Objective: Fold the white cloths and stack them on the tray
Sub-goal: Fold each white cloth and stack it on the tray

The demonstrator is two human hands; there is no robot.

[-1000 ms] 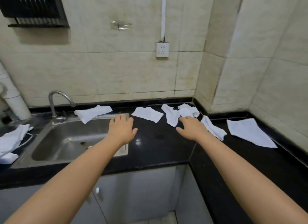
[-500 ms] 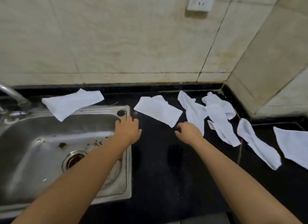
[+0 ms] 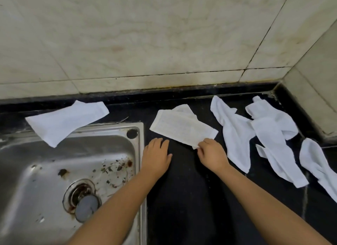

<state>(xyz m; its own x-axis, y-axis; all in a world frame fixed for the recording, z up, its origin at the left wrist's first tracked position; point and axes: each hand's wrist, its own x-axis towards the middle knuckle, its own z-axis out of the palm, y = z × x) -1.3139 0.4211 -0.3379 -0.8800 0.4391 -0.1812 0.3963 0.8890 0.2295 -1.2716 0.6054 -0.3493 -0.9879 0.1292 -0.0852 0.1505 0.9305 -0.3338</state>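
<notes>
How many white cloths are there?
5. One lies over the sink's back rim, one is pinched by the right hand, two lie crumpled near the corner, one at the right edge. More may lie out of view.

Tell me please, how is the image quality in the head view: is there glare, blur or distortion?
Head view: wide-angle bending curves the counter edge and wall tiles; soft glare lies on the steel sink; the cloth the right hand pinches looks yellowish beside the whiter cloths; the left hand is slightly soft; the black counter hides shadows.
</notes>
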